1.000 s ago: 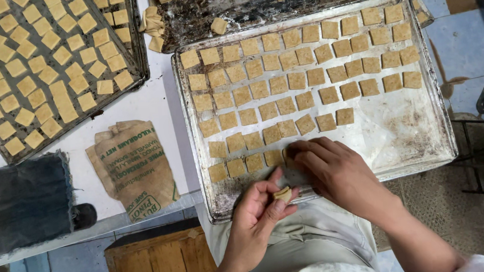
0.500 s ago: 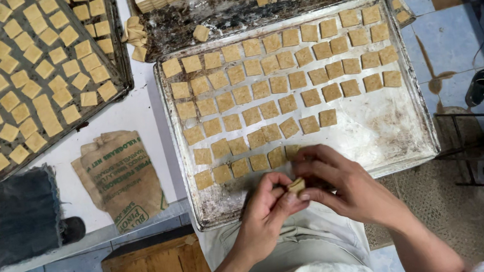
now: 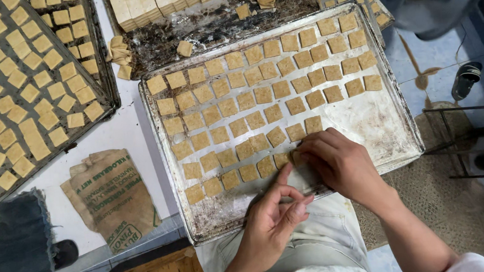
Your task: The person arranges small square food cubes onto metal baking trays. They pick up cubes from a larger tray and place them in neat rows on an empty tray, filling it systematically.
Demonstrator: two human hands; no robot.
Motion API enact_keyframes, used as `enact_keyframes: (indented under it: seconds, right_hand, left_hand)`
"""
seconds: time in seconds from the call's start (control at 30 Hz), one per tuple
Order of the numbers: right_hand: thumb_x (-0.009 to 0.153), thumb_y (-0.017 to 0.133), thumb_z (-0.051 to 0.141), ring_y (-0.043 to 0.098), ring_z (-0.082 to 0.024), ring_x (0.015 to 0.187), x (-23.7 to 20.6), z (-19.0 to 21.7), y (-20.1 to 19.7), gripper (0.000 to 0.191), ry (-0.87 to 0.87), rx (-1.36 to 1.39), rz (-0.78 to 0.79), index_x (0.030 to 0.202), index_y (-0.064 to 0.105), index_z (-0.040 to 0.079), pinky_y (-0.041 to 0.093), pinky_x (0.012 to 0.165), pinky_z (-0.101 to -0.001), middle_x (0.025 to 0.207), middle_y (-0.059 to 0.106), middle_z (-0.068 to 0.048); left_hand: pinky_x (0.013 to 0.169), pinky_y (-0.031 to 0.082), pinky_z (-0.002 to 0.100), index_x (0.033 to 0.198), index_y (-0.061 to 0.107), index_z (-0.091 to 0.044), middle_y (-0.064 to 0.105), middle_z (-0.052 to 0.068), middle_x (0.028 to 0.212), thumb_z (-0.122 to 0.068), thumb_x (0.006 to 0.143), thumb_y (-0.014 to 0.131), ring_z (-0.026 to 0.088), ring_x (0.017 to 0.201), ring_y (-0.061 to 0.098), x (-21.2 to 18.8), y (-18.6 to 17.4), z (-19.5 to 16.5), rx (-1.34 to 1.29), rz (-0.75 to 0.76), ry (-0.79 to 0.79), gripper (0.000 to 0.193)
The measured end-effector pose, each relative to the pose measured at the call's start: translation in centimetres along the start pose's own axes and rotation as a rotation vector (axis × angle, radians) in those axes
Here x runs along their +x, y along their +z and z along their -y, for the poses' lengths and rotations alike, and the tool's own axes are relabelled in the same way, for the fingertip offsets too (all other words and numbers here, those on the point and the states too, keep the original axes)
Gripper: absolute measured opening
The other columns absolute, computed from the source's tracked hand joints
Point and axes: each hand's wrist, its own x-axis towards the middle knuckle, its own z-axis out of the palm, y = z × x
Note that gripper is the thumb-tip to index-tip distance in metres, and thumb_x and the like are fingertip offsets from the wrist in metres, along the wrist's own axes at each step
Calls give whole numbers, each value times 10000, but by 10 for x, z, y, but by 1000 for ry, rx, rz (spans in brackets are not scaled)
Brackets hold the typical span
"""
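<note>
The right hand [image 3: 343, 166] rests on the metal baking tray [image 3: 391, 122], its grip closed lightly round one tan dough square [image 3: 297, 158] at the end of the nearest row, just beside its neighbours. The left hand [image 3: 273, 222] hovers near the tray's front rim, fingers curled; whether it holds anything cannot be told. The squares look light, soft and easily dented; pinching opposite edges gently seems the safest hold.

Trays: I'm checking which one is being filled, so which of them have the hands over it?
The pale floured metal tray in the middle: right hand presses a dough square there; the dark trays lie untouched.
</note>
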Motion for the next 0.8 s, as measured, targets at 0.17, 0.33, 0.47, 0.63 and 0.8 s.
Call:
enact_keyframes:
  seconds: [0.17,0.33,0.47,0.63,0.8]
  right_hand:
    - [909,691,74,723,-278,977,-10,-4,-12,187,82,15,-63,1095,702,60,589,813,-376,1107,713,-76]
    - [821,751,148,710,-284,905,-14,-6,-23,276,125,-177,59,1095,750,119,579,706,-393,1129,679,-89]
    - [847,749,168,712,-270,887,-14,-8,-22,281,170,-129,44,1128,766,159,580,712,-391,1098,661,-82]
    - [834,763,180,720,-267,838,-12,-10,-22,276,226,-71,19,1105,756,129,573,683,-389,1073,680,-81]
    - [845,718,57,741,-230,806,-4,-7,-21,324,184,101,-40,1167,701,88,611,639,-313,1059,684,-94]
  left_hand:
    - [850,560,286,1170,555,53,118,242,1771,-162,1058,586,272,1246,683,10,4,6,31,68,41,245]
    - [893,614,304,1156,535,23,98,233,1751,-156,1036,575,281,1282,674,14,2,-3,116,105,-12,219]
    - [948,601,326,1200,518,48,126,223,1743,-125,1018,583,308,1343,621,5,-3,-23,52,120,-32,259]
    - [1055,594,434,1259,576,-29,221,105,1738,-238,997,583,326,1404,595,-16,-40,-76,441,-88,16,336]
    - [1141,429,499,1274,606,-127,164,41,1719,-318,955,604,300,1511,336,18,-117,-138,950,-287,-31,371]
